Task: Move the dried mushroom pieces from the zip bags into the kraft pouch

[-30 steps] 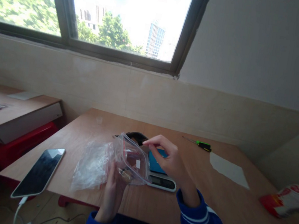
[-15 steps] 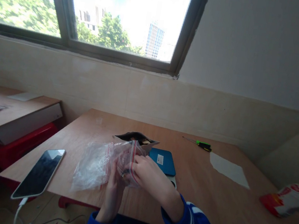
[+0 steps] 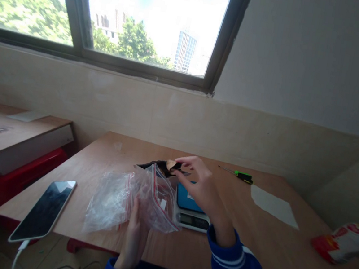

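My left hand (image 3: 135,232) is closed on a clear zip bag (image 3: 162,211) with a red seal line, its mouth spread apart toward the right. My right hand (image 3: 200,181) pinches a thin tan piece (image 3: 171,165), too small to name, between thumb and fingertips. It is at the mouth of a dark-lined pouch (image 3: 151,165) that stands open behind the bag. Beside the bag, partly under my right hand, is a kitchen scale (image 3: 191,221) with a blue top and a dark display. More clear zip bags (image 3: 109,203) lie in a heap at the left.
A phone (image 3: 45,208) with a white cable overhangs the table's left edge. A green and black screwdriver (image 3: 243,176) and a white paper sheet (image 3: 272,206) lie at the right rear. A red and white package (image 3: 343,242) sits at the far right.
My right hand has come out of the clear zip bag and moved up and right to the pouch's mouth, where it pinches the tan piece. The scale's display is now uncovered.
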`<state>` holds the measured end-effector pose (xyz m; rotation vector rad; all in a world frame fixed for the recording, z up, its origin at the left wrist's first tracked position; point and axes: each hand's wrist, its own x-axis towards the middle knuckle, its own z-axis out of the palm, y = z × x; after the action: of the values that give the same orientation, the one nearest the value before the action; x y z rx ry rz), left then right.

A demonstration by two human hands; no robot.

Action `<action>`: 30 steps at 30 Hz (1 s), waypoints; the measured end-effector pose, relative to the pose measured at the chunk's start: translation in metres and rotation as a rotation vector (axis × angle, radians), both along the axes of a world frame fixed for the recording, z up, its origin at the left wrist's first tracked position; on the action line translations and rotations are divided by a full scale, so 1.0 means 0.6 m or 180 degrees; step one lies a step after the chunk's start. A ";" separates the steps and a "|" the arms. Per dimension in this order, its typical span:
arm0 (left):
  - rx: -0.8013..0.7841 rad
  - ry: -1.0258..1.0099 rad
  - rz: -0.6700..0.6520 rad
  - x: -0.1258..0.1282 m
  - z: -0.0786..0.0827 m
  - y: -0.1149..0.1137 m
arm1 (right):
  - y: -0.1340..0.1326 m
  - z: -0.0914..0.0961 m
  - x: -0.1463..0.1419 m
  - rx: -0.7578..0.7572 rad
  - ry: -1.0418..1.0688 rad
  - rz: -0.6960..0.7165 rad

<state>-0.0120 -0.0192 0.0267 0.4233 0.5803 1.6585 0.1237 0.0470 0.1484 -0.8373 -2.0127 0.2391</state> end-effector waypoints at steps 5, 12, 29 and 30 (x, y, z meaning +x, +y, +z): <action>-0.0027 -0.0023 0.0000 -0.005 -0.011 -0.001 | 0.016 -0.037 -0.018 0.0040 -0.0696 -0.0238; -0.0043 -0.0249 -0.0118 -0.010 -0.013 0.003 | 0.024 -0.042 -0.002 0.0020 -0.0798 -0.0171; -0.0131 -0.0210 -0.0101 -0.014 -0.002 -0.005 | 0.030 -0.072 -0.002 0.0028 -0.0885 0.0184; -0.0127 -0.0134 -0.0078 -0.017 -0.001 -0.005 | 0.030 -0.071 -0.002 0.0053 -0.0925 0.0146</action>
<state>-0.0221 -0.0224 0.0263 0.3643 0.5739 1.6261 0.1225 0.0647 0.1055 -0.8551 -2.3031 0.1316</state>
